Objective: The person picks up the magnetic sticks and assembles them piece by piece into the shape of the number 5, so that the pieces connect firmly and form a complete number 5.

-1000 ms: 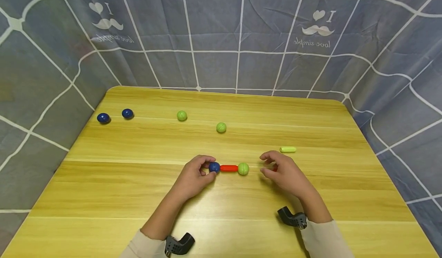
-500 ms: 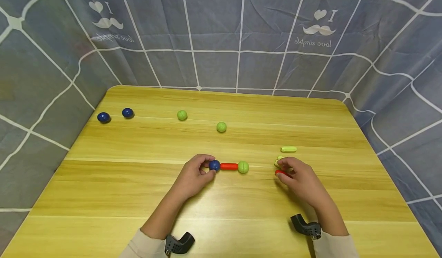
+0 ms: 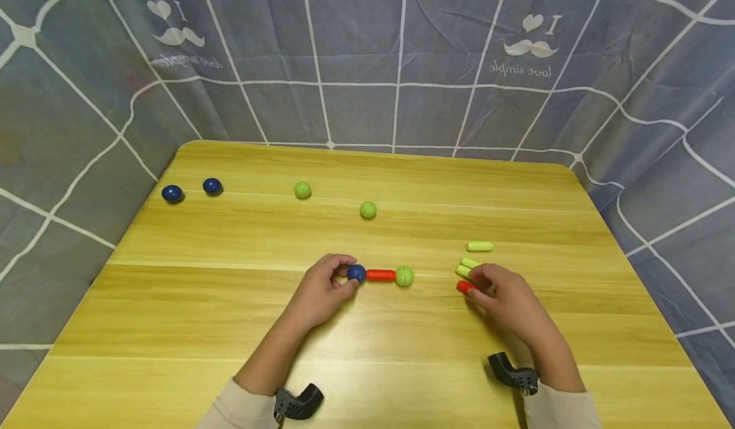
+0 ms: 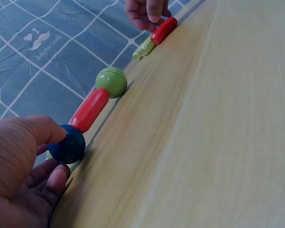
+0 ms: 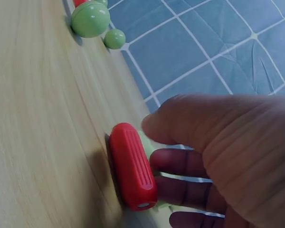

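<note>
My left hand (image 3: 325, 292) pinches a blue ball (image 3: 356, 273) between thumb and fingers. A red rod (image 3: 381, 275) joins that ball to a green ball (image 3: 404, 276), all in one line on the table; the left wrist view shows the same red rod (image 4: 90, 110). At the right, my right hand (image 3: 510, 301) is over a loose red rod (image 3: 465, 286), thumb and fingers parted. In the right wrist view the red rod (image 5: 132, 166) lies beside the fingertips, not gripped. Two yellow-green rods (image 3: 466, 268) are just behind it, partly covered by the hand.
Another yellow-green rod (image 3: 479, 246) lies farther back. Two green balls (image 3: 302, 190) (image 3: 368, 209) rest behind the joined pieces. Two blue balls (image 3: 172, 193) (image 3: 212, 186) are at the table's back left. A grey-blue curtain (image 3: 356, 52) hangs behind the table (image 3: 402, 352).
My right hand has moved right, away from the joined pieces, and its fingers have parted from the loose red rod, which now lies on the table. The left hand still holds the blue ball.
</note>
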Demonstrator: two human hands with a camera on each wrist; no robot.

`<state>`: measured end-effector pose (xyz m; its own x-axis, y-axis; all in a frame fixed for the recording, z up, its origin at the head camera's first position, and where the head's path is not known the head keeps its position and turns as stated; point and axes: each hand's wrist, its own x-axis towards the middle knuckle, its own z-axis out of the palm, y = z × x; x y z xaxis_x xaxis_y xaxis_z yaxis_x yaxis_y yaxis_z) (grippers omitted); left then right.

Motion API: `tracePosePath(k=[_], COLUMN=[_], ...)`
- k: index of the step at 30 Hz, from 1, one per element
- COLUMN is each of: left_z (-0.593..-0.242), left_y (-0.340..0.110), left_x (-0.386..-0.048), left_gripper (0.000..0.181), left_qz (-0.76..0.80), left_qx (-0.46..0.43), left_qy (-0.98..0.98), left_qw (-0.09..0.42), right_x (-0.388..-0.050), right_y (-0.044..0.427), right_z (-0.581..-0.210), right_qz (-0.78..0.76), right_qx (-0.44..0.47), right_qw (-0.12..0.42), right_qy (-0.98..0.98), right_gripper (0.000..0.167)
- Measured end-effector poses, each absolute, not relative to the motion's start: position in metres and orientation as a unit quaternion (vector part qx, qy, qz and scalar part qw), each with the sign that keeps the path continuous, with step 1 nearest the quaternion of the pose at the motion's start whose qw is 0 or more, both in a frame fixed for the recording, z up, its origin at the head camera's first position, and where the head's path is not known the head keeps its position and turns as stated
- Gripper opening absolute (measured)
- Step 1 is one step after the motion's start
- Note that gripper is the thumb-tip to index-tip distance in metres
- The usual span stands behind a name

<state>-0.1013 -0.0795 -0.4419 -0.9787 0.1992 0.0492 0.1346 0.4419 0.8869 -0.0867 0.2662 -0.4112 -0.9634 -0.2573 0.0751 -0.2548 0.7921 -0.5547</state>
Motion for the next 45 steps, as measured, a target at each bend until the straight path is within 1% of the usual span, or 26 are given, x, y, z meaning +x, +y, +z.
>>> tracePosePath(k=[6, 15, 24, 31, 45], left_z=[-0.442, -0.440, -0.440, -0.439, -0.440], left_y=[-0.079, -0.079, -0.079, -0.079, -0.079], left_x=[-0.101, -0.101, -0.100, -0.100, -0.101], left_gripper=[0.031, 0.030, 0.027, 0.027, 0.027], left_qz=[0.522, 0.517, 0.519, 0.514, 0.512], left_qx=[0.099, 0.096, 0.100, 0.101, 0.099], left_qy=[0.847, 0.850, 0.848, 0.851, 0.853], left_qw=[0.031, 0.027, 0.027, 0.027, 0.030], right_x=[-0.086, -0.086, -0.085, -0.085, -0.082], right_y=[0.264, 0.261, 0.259, 0.252, 0.232], right_z=[-0.412, -0.417, -0.415, -0.419, -0.422], right_qz=[-0.284, -0.273, -0.297, -0.333, -0.420], right_qx=[-0.123, -0.136, -0.137, -0.155, -0.156], right_qw=[0.034, 0.046, 0.098, 0.092, 0.113], right_qy=[0.950, 0.951, 0.940, 0.926, 0.887], right_gripper=[0.011, 0.012, 0.015, 0.015, 0.016])
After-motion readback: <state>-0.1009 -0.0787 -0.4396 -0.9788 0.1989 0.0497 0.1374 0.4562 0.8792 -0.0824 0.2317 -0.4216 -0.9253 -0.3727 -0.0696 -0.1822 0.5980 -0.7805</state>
